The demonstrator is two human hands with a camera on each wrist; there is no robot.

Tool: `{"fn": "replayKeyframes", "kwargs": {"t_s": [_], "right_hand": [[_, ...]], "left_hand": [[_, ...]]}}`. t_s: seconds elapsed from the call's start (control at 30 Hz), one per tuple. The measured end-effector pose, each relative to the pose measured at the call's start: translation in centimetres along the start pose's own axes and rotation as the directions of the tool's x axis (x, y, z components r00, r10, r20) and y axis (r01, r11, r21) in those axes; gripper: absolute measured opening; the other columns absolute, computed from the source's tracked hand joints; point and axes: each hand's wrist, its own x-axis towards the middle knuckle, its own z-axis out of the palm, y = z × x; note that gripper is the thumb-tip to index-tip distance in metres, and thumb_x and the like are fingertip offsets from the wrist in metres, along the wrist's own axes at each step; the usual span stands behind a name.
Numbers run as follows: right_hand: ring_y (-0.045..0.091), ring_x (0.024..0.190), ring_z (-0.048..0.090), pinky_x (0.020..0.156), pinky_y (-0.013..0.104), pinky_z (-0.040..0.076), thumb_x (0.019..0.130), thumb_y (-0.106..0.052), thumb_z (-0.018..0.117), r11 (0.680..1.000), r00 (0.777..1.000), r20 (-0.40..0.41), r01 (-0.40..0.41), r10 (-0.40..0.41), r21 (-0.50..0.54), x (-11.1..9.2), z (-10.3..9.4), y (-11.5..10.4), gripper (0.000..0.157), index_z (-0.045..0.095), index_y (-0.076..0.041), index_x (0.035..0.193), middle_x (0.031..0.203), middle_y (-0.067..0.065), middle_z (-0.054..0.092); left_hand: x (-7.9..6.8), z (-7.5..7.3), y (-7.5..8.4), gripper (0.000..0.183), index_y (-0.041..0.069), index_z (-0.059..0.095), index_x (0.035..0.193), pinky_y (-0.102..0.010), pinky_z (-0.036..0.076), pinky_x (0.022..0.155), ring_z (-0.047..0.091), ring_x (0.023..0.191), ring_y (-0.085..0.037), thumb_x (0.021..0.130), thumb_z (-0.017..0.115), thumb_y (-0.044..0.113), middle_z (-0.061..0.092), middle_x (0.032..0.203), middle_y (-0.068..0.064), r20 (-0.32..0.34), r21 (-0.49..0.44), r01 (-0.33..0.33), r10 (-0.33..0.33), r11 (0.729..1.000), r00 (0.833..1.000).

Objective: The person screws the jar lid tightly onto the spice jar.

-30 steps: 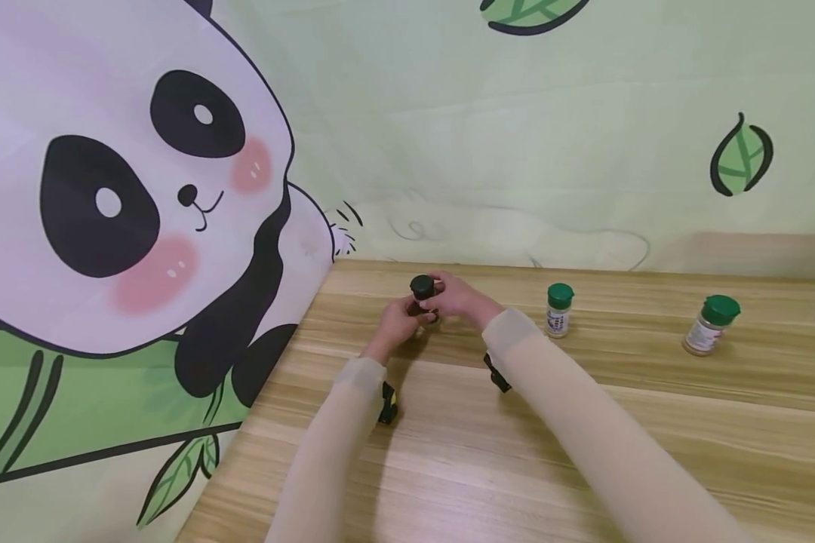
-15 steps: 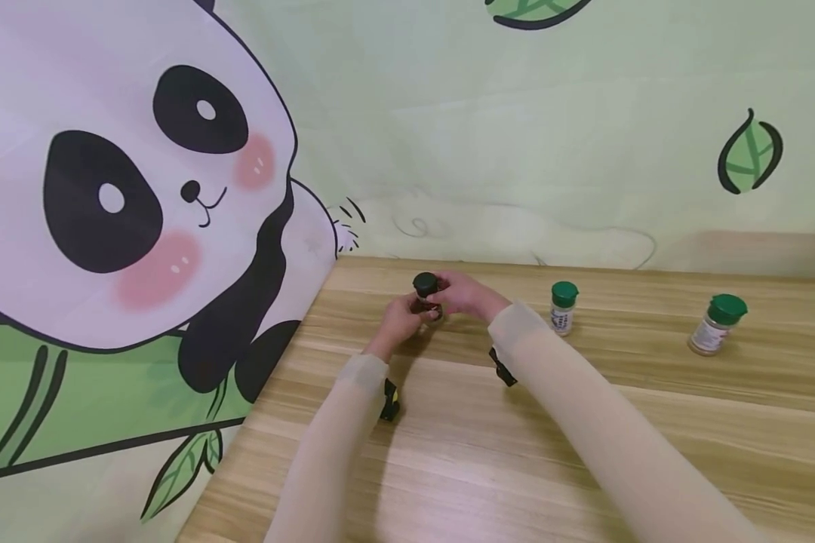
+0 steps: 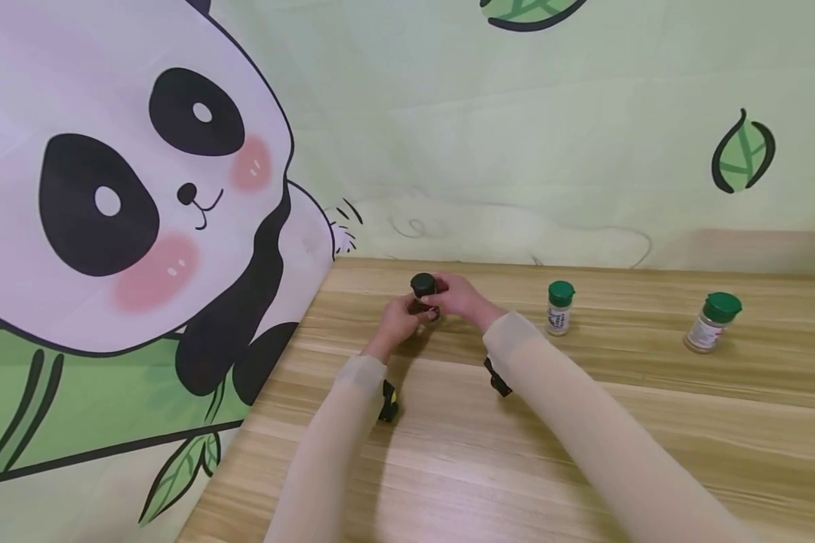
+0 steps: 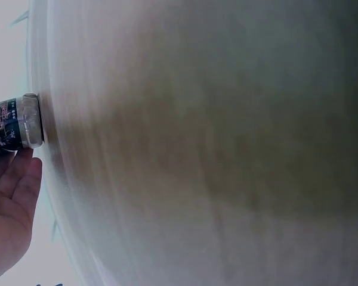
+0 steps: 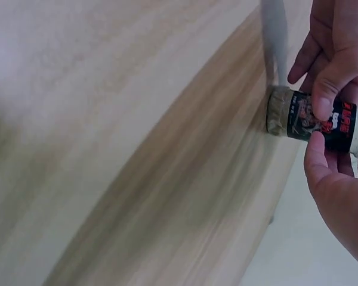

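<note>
A small seasoning jar [image 3: 423,284] with a black cap is upright near the back left of the table, held by both hands. Its black label with red and white print [image 5: 346,125] faces the right wrist camera. My left hand [image 3: 398,323] grips the jar low, thumb across the label. Higher up, near the cap, my right hand [image 3: 457,296] has its thumb in front and fingers curled behind. The jar's clear base [image 4: 31,121] sits right at the table surface in the left wrist view. Fingers hide much of the jar's middle.
Two green-capped seasoning jars stand to the right on the wooden table [image 3: 448,452]: a nearer one [image 3: 559,309] and a farther one [image 3: 713,323]. Behind the table hangs a pale green cloth [image 3: 516,151]; a panda print [image 3: 176,188] rises along the left edge.
Both hands stay on the black-capped jar in nearly the same place. Only the head view has shifted slightly.
</note>
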Motion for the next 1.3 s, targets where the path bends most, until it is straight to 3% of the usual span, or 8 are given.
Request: {"fn": "replayKeyframes", "kwargs": {"t_s": [0.2, 0.47, 0.63, 0.83, 0.97, 1.17, 1.3], "right_hand": [[0.036, 0.123, 0.057, 0.097, 0.038, 0.052, 0.094, -0.008, 0.066, 0.999, 0.997, -0.078, 0.021, -0.019, 0.029, 0.0, 0.7, 0.5, 0.055, 0.044, 0.005, 0.142, 0.136, 0.028, 0.055], [0.034, 0.131, 0.052, 0.110, 0.043, 0.044, 0.093, -0.012, 0.067, 1.000, 0.986, -0.165, 0.001, 0.001, 0.014, -0.1, 1.4, 0.6, 0.056, 0.044, 0.001, 0.142, 0.139, 0.024, 0.055], [0.034, 0.132, 0.051, 0.110, 0.043, 0.043, 0.092, -0.011, 0.068, 0.998, 0.978, -0.207, 0.003, 0.010, 0.060, -0.1, 1.9, 0.6, 0.056, 0.044, 0.003, 0.141, 0.139, 0.024, 0.055], [0.035, 0.128, 0.052, 0.110, 0.043, 0.042, 0.090, -0.011, 0.070, 0.997, 0.963, -0.270, 0.012, 0.009, 0.079, -0.3, 2.4, 0.6, 0.053, 0.047, 0.005, 0.134, 0.135, 0.025, 0.056], [0.034, 0.125, 0.053, 0.108, 0.043, 0.043, 0.090, -0.012, 0.071, 0.997, 0.955, -0.296, 0.016, 0.008, 0.079, -0.4, 2.7, 0.6, 0.052, 0.046, 0.004, 0.133, 0.132, 0.025, 0.056], [0.034, 0.125, 0.052, 0.108, 0.043, 0.043, 0.088, -0.013, 0.073, 0.995, 0.960, -0.281, 0.024, 0.003, 0.093, -0.3, 2.7, 0.7, 0.057, 0.043, 0.004, 0.134, 0.133, 0.025, 0.054], [0.037, 0.131, 0.050, 0.110, 0.045, 0.043, 0.089, -0.012, 0.071, 0.996, 0.988, -0.156, 0.019, -0.006, 0.083, -0.1, 1.8, 0.5, 0.066, 0.036, 0.006, 0.142, 0.140, 0.028, 0.051]], "left_hand": [[0.0, 0.0, 0.0, 0.033, -0.001, 0.067, 0.120, -0.041, 0.052, 0.096, 0.069, 0.108, -0.033, 0.090, 0.071, 0.012, 0.072, 0.114, -0.021, -0.001, -0.021, 0.006, -0.006, 1.000, 1.000], [0.0, -0.1, 0.1, 0.033, 0.001, 0.068, 0.120, -0.042, 0.052, 0.096, 0.069, 0.107, -0.032, 0.090, 0.072, 0.014, 0.073, 0.113, -0.020, -0.001, -0.011, 0.017, -0.017, 1.000, 1.000], [0.0, -0.1, 0.1, 0.033, 0.001, 0.067, 0.121, -0.040, 0.053, 0.094, 0.069, 0.107, -0.031, 0.091, 0.071, 0.014, 0.073, 0.114, -0.020, 0.000, 0.005, 0.025, -0.025, 1.000, 1.000], [-0.1, -0.2, 0.3, 0.034, 0.000, 0.066, 0.122, -0.032, 0.054, 0.083, 0.068, 0.098, -0.028, 0.091, 0.071, 0.014, 0.072, 0.113, -0.021, 0.002, 0.017, 0.056, -0.056, 0.998, 0.998], [-0.2, -0.2, 0.4, 0.034, 0.000, 0.066, 0.122, -0.034, 0.054, 0.085, 0.068, 0.098, -0.029, 0.091, 0.070, 0.013, 0.072, 0.112, -0.022, -0.005, 0.026, 0.046, -0.046, 0.999, 0.999], [-0.1, -0.2, 0.3, 0.034, 0.001, 0.067, 0.121, -0.037, 0.054, 0.085, 0.067, 0.094, -0.028, 0.090, 0.071, 0.013, 0.073, 0.109, -0.022, -0.012, 0.043, 0.038, -0.038, 0.998, 0.999], [-0.1, -0.2, 0.1, 0.034, 0.002, 0.067, 0.121, -0.027, 0.052, 0.073, 0.064, 0.082, -0.023, 0.090, 0.072, 0.014, 0.073, 0.105, -0.022, -0.006, 0.018, 0.054, -0.053, 0.998, 0.999]]}}
